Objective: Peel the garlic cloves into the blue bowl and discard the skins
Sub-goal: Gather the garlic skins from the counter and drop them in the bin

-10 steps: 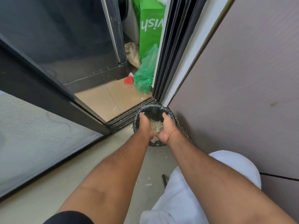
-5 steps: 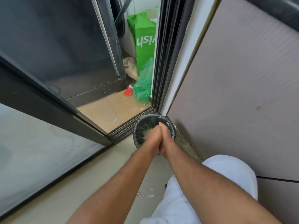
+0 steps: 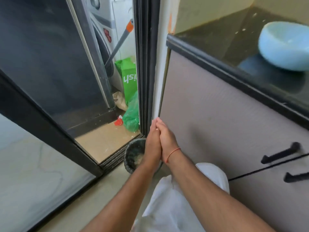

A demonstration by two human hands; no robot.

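Head view, looking down: only readable writing is on the green bag [image 3: 127, 76] past the door track, white letters "ish", with the start cut off by the door frame. A crumpled green plastic bag [image 3: 132, 114] sits below it, and a red scrap [image 3: 118, 122] lies just beside that on the tan floor [image 3: 103, 141].

Floor on this side is grey; a dark sliding door [image 3: 50, 64] takes up the left. Right side is a grey cabinet [image 3: 217, 114] with black handles [image 3: 280, 154], topped by a dark glossy desk [image 3: 250, 47]. The blue bowl [image 3: 284, 46] sits on that desk, well apart from the hands; can't see what's inside it.

Left hand [image 3: 153, 144] and right hand [image 3: 167, 141] are pressed palm to palm, fingers [image 3: 156, 123] straight and holding nothing, right above the bin [image 3: 133, 156]. The bin has a black liner and stands on the floor at the corner by the door track, with pale skins [image 3: 138, 160] in the bottom. The hands cover its right half. A thin red thread [image 3: 172, 153] is round the right wrist. A grey pole with an orange end [image 3: 120, 39] leans beyond the door.
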